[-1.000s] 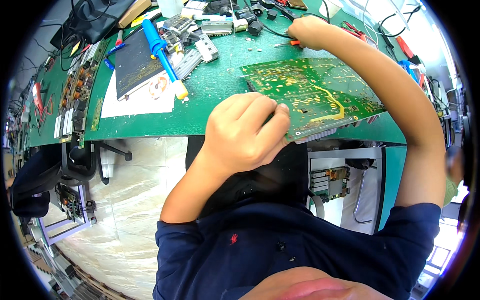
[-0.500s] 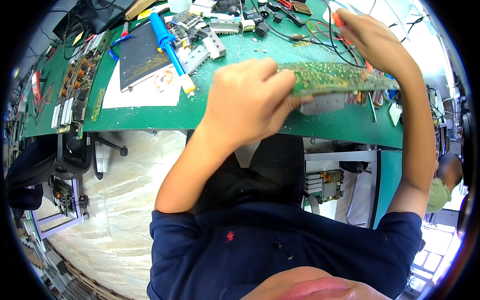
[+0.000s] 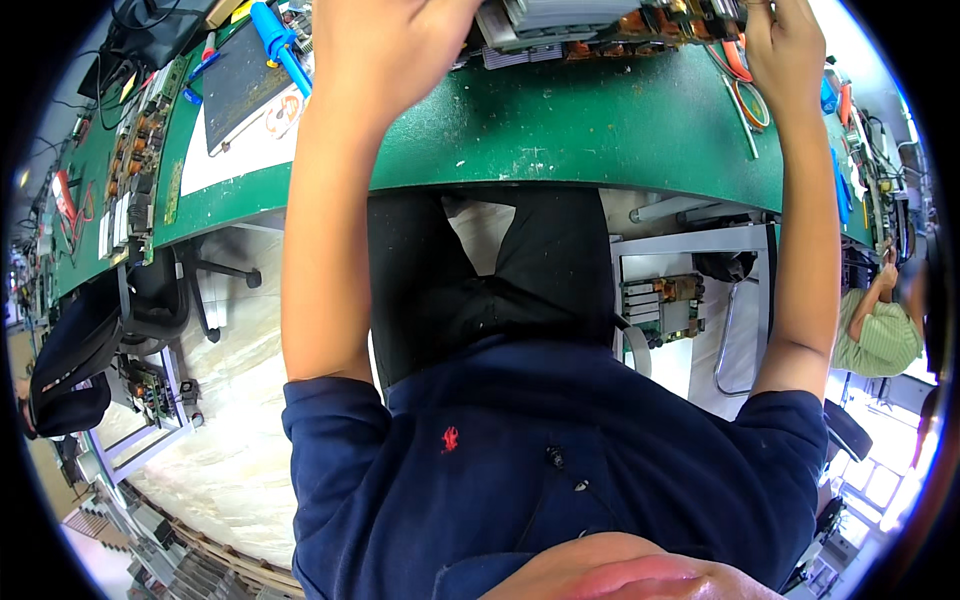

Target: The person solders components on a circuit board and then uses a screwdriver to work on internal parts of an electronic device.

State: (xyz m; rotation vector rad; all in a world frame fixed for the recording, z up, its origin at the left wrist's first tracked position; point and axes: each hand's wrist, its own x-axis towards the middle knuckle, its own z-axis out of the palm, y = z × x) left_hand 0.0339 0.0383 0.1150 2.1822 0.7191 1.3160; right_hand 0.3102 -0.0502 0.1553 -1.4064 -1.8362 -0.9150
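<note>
At the top edge of the head view, a circuit board (image 3: 600, 45) with grey heat sinks and copper-coloured coils is held up over the far part of the green bench. My left hand (image 3: 400, 50) is closed at its left end, with the fingertips cut off by the picture's edge. At the board's right end, my right hand (image 3: 785, 45) has its fingers curled against the corner. Just below that corner lie an orange-handled tool (image 3: 737, 62) and a roll of thin tape or wire (image 3: 752, 103).
A blue solder sucker (image 3: 272, 35) rests by a black slab (image 3: 240, 90) on white paper (image 3: 215, 168). Another long board (image 3: 135, 150) stands at the bench's left. Below the green bench top (image 3: 560, 135) are an office chair (image 3: 160, 310) and a shelved board (image 3: 660, 305). A person in green (image 3: 880, 335) is at far right.
The board has turned from its green solder side to its component side and moved farther away. My right hand has come down to its right end. The view has shifted.
</note>
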